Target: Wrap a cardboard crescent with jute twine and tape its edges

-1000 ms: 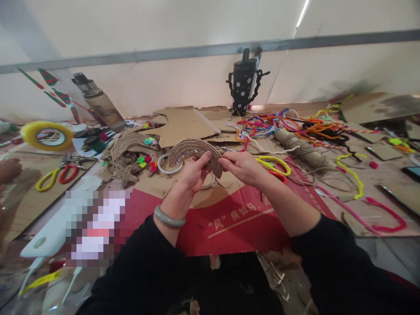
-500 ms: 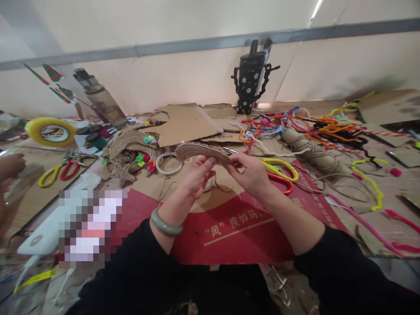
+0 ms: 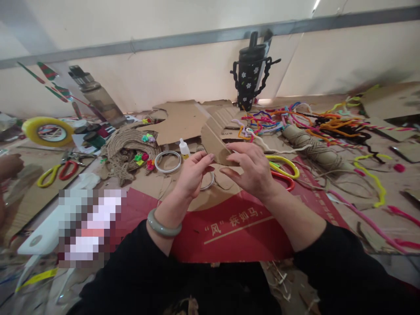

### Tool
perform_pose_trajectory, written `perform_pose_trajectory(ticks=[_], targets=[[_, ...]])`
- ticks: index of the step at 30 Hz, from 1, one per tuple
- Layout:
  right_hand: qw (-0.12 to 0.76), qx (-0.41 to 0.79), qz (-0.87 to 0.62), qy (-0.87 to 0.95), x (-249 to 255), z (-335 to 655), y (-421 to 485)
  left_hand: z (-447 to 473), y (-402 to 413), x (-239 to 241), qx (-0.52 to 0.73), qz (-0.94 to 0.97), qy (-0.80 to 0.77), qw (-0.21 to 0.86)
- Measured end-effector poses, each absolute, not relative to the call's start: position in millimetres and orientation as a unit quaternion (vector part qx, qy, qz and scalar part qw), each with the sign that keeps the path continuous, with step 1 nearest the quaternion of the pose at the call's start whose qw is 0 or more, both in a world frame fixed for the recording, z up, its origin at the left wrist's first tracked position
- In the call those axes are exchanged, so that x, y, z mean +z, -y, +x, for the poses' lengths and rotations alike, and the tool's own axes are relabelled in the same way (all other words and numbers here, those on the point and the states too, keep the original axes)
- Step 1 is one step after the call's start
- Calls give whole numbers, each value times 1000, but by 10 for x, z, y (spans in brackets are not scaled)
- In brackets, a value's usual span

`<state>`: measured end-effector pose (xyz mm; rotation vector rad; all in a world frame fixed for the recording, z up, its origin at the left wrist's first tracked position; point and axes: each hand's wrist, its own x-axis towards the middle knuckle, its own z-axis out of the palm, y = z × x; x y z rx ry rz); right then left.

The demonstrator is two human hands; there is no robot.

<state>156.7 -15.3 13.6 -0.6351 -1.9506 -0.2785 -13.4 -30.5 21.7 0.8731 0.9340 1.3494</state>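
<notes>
A curved cardboard piece [image 3: 213, 142] stands tilted between my hands with its plain brown face showing. My left hand [image 3: 193, 175], a pale green bangle [image 3: 164, 225] round its wrist, is closed with thumb and fingertips at the lower left edge of the piece. On the other side my right hand [image 3: 251, 170] has the piece between its thumb and bent fingers. Part of its lower edge is hidden by the fingers. Just left of my hands are a small white bottle [image 3: 184, 148] and a white ring [image 3: 167, 162]. Another ring [image 3: 207, 180] lies partly hidden below.
A rope-covered ring [image 3: 126, 144] with colourful flowers and a star lies left. Scissors with yellow and red handles [image 3: 285, 168] are by my right hand. A twine roll [image 3: 315, 148], pipe cleaners [image 3: 328, 120] and a black tumbler [image 3: 251, 74] stand beyond. Another person's hand [image 3: 9, 166] is far left.
The piece has been turned: its rope-covered side showed before, now its bare cardboard face does. My right fingers have spread and shifted. The small bottle has come into sight behind my left hand.
</notes>
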Motion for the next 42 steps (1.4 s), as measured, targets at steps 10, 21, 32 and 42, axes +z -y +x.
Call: perform_pose_trajectory(ticks=[10,21,32,42], targets=[[411,360,-448,708,222,1570,182,-131,265,146,573,441,-444,530],[409,367,-449,704,250,1553,214,-215,222,129,589,473,-465,461],[381,680,-293,554,266,1537,261,-225,244,187,556,411,-342,636],[337,573,-309,681,219,1484,312,-199,365,273,544,371,-296,692]])
